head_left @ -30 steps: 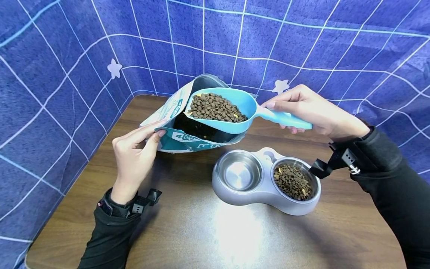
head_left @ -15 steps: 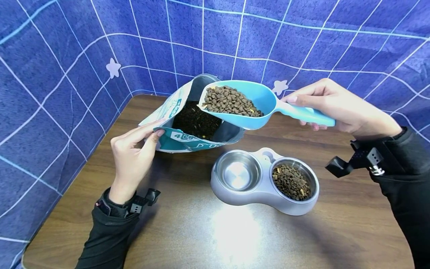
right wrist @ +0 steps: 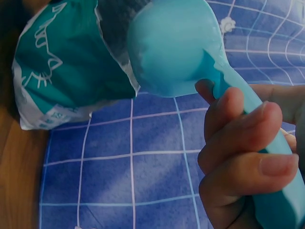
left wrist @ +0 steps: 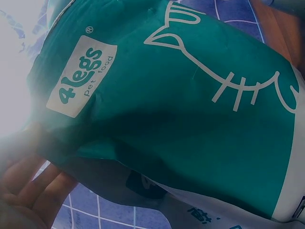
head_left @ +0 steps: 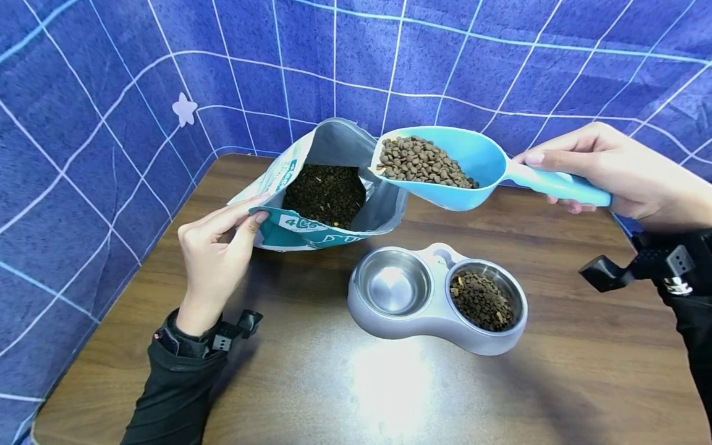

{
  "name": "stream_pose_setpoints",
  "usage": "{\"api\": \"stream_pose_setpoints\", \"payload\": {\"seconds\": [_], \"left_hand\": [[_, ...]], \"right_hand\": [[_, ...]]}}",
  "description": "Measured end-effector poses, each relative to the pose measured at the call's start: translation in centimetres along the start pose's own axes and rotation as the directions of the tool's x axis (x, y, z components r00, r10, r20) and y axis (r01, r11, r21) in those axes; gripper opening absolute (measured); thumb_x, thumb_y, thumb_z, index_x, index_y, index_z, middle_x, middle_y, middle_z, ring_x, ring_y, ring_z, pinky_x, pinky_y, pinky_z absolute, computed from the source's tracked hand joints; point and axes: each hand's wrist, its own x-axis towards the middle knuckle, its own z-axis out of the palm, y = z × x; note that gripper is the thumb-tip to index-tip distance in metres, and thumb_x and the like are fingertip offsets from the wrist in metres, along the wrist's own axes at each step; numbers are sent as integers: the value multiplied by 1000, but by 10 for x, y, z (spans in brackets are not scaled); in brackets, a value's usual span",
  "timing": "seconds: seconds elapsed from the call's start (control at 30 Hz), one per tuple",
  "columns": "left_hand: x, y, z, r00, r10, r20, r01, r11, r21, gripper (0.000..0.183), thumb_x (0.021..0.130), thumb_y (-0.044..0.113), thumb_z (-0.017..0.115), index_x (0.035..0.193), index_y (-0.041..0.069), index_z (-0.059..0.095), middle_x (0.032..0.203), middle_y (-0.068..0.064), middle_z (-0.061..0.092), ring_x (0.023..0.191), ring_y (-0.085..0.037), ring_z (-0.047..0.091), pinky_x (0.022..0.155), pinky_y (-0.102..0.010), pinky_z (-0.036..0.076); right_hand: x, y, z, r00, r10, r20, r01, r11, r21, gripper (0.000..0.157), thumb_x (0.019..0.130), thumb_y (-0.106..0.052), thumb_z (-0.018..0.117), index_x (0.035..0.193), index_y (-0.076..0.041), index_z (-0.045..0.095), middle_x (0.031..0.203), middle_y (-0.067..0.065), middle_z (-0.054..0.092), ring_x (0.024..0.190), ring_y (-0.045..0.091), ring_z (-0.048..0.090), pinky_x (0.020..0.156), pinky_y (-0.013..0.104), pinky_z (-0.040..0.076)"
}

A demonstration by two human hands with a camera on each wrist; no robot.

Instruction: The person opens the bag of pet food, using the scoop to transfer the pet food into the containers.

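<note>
My left hand (head_left: 217, 253) pinches the rim of a teal and white pet food bag (left wrist: 190, 119), which gapes wide with dark kibble (head_left: 325, 194) inside. In my right hand (head_left: 606, 167) I grip the handle of a light blue scoop (head_left: 484, 161), fingers curled round it. Brown kibble (head_left: 423, 162) fills the front part of the scoop, whose tip hangs over the bag's right rim. Below the scoop stands a grey double pet bowl (head_left: 428, 327). Its left steel bowl (head_left: 395, 281) is bare; the right steel bowl (head_left: 520, 303) contains kibble. The right wrist view shows the scoop's underside.
A brown wooden table (head_left: 300, 371) carries the bag and the bowls. Blue gridded cloth (head_left: 423, 62) rises behind and along the left side. A pale star (head_left: 185, 110) hangs on the cloth at the left.
The right hand has moved the loaded scoop to the right, from over the bag's opening to its right rim, uncovering the kibble inside. The left hand keeps its hold on the bag.
</note>
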Motion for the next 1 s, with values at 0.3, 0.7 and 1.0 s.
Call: {"api": "stream_pose_setpoints", "payload": {"seconds": [0.3, 0.7, 1.0], "left_hand": [[2, 0, 1, 1000, -2, 2, 2, 1000, -11, 20, 77, -9, 73, 97, -3, 74, 94, -12, 71, 75, -2, 58, 61, -13, 40], [-1, 0, 0, 1000, -3, 13, 3, 1000, -9, 20, 77, -9, 73, 96, -4, 74, 94, -12, 71, 80, -2, 62, 67, -14, 45], [0, 0, -1, 1000, 3, 13, -3, 1000, -13, 21, 75, -12, 73, 95, -5, 74, 94, -14, 71, 87, -4, 64, 74, -16, 47]], "right_hand": [[-13, 16, -12, 999, 46, -24, -45, 998, 46, 35, 103, -10, 41, 112, -19, 73, 81, 7, 68, 50, 16, 54, 39, 27, 43], [-38, 39, -27, 999, -9, -36, 11, 998, 65, 42, 101, 1, 39, 114, -20, 72, 73, 4, 66, 51, 14, 57, 36, 27, 43], [-43, 63, -27, 991, -92, 99, 84, 993, 82, 42, 98, 11, 33, 118, -3, 67, 78, 6, 66, 53, 15, 54, 34, 36, 36]]}}
